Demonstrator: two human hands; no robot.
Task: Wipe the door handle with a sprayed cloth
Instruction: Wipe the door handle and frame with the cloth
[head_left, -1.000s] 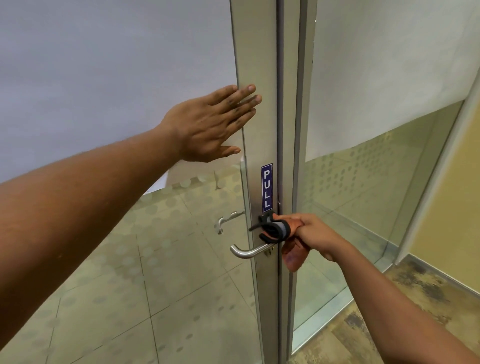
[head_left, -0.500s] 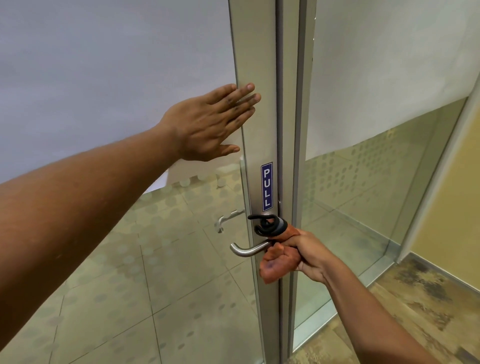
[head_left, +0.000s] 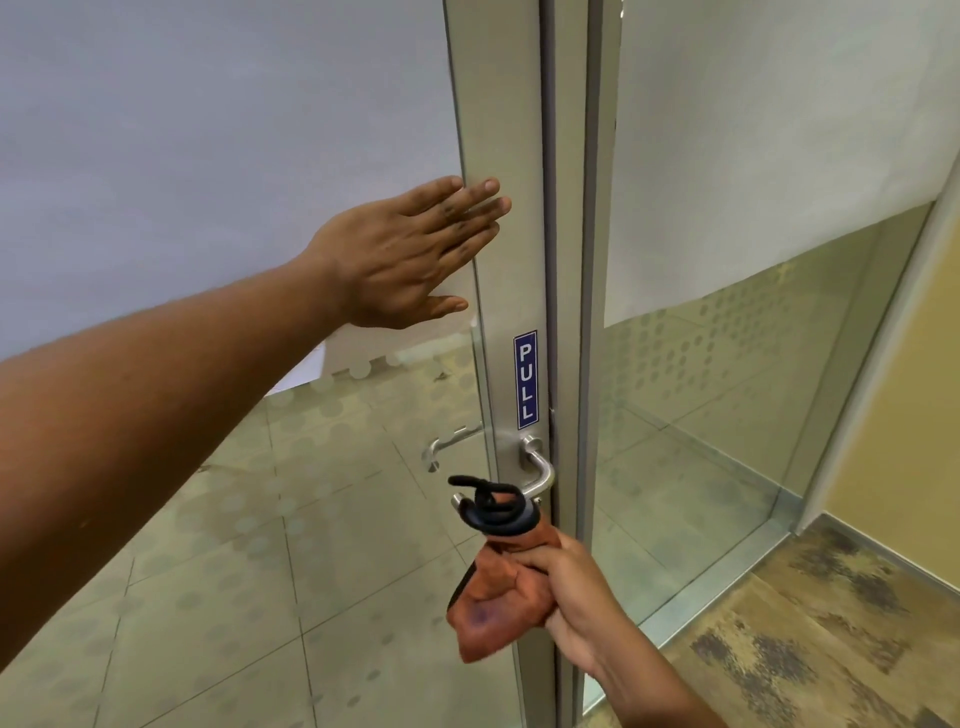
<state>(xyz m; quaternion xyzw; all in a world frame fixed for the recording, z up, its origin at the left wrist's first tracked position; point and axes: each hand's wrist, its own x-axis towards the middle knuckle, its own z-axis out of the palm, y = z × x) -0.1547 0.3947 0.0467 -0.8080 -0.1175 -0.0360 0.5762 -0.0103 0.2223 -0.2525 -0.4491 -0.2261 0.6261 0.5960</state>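
A: Starting nearest: what is the right hand (head_left: 582, 592) doing?

B: It is bunching an orange cloth (head_left: 498, 587) in a closed fist, low by the door's edge. The top of the cloth is lying against the free end of the door handle (head_left: 540, 475), and a black cord or loop (head_left: 485, 506) is sitting on top of the bundle there. Whether that cord belongs to the cloth, I cannot tell.

A: So the handle itself is where?

B: It is a brushed metal lever on the door frame (head_left: 511, 130), just below a blue PULL sign (head_left: 525, 379). The bend near its base is showing bare; the tip is being covered by the cloth.

A: And farther up?

B: The left hand (head_left: 410, 254) is resting flat and spread on the glass (head_left: 208, 156), its fingertips reaching onto the metal frame. It is holding nothing and, I would say, steadying the door.

A: Which step is this, then?

B: I judge the wiping is under way, with the cloth working at the lever's outer end. The next move is probably calling for the cloth to be wrapped round the bar and drawn back toward the base, keeping pressure on the underside too, while the flat hand is keeping the door from swinging.

A: Anything beyond the door?

B: A second lever (head_left: 441, 449) is showing through the glass, above a tiled floor (head_left: 260, 571).
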